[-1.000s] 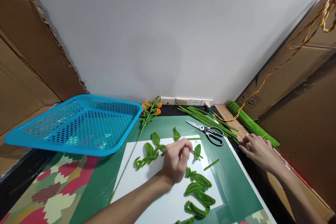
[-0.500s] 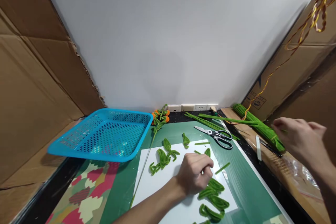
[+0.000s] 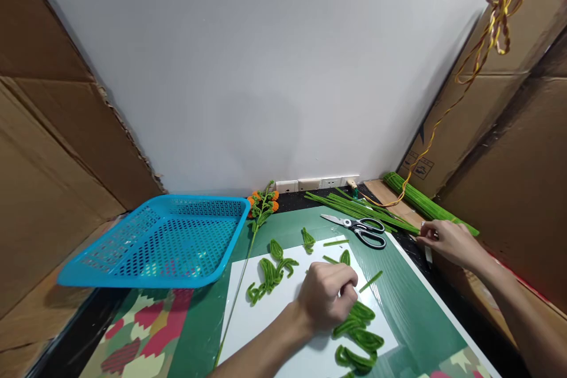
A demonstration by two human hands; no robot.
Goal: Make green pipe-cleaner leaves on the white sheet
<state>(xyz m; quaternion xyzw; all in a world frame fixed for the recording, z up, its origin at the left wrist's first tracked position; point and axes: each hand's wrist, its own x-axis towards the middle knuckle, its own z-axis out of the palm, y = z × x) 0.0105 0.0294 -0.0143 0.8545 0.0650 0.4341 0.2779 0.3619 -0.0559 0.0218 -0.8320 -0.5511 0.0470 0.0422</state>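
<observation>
My left hand (image 3: 328,295) is a loose fist above the white sheet (image 3: 287,342); whatever its fingers hold, if anything, is hidden. Bent green pipe-cleaner leaf shapes (image 3: 365,339) lie just below and right of it. More such pieces (image 3: 269,274) are grouped left of the fist, near short cut lengths (image 3: 371,280). On the right, my right hand (image 3: 447,242) pinches the near end of loose green pipe cleaners (image 3: 354,208), which stretch toward the wall. Black-handled scissors (image 3: 358,229) rest partly open between the hands, beside those stems.
A blue perforated basket (image 3: 177,242) stands at left. An orange-flowered pipe-cleaner stem (image 3: 261,212) lies beside it across the green mat (image 3: 208,319). A thick green pipe-cleaner bundle (image 3: 411,198) lies far right. Twisted yellow-brown wire (image 3: 436,124) hangs near cardboard (image 3: 509,159). Sockets (image 3: 310,185) line the wall's base.
My right hand has moved left and forward from beside the thick bundle to the ends of the loose pipe cleaners, which now lie closer together. My left fist is almost unchanged.
</observation>
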